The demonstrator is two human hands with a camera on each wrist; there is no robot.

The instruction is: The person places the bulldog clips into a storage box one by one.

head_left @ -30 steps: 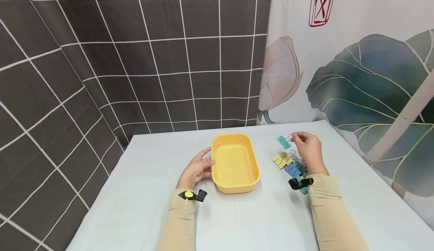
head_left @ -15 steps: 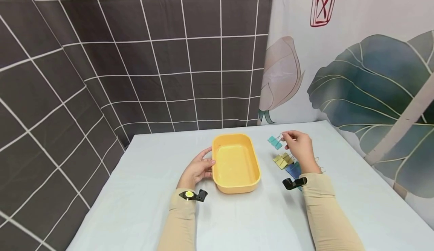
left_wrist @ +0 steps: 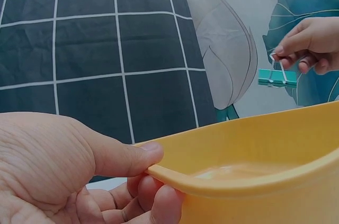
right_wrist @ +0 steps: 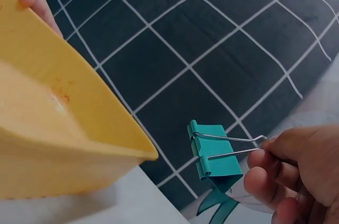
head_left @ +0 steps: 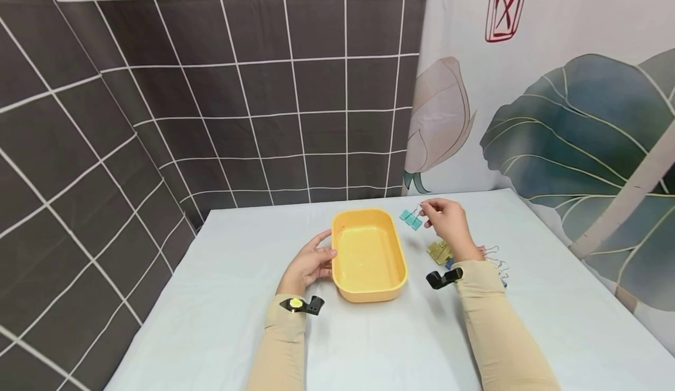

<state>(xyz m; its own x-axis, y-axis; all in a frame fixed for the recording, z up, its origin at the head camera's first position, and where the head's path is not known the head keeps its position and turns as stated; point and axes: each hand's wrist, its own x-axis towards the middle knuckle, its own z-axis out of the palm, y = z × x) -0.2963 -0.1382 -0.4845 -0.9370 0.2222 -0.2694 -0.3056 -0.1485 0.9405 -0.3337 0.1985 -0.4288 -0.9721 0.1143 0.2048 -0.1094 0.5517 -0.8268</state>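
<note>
Nearest are the two tan sleeves [head_left: 285, 344], reaching over the pale counter [head_left: 369, 350]. The left hand [head_left: 308, 265] has its thumb over the rim of the yellow container [head_left: 369, 262] and its fingers curled against the outer wall, a pinch on the left side. The container stands upright on the counter; it looks like smooth, fairly stiff plastic, probably light enough to slide if knocked, so the rim is a sensible place to steady it.

To its right, partly under the right forearm, lie an olive-yellow clip [head_left: 438, 252] and other clips. The wrist covers much of that group, so I cannot tell how many there are; their wire handles [head_left: 494, 251] stick out on the far side and could well snag one another.

A little farther off, the right hand [head_left: 448, 221] pinches, thumb against fingers, the wire handle of a teal binder clip [right_wrist: 216, 150]. The clip hangs above the counter, near the container's far right corner but apart from it. It should be light, with a hard, springy body that is unlikely to break; the thin wire may pivot or slip, so the looped end suits a fingertip pinch.

Behind everything hangs a dark gridded cloth [head_left: 263, 86].
</note>
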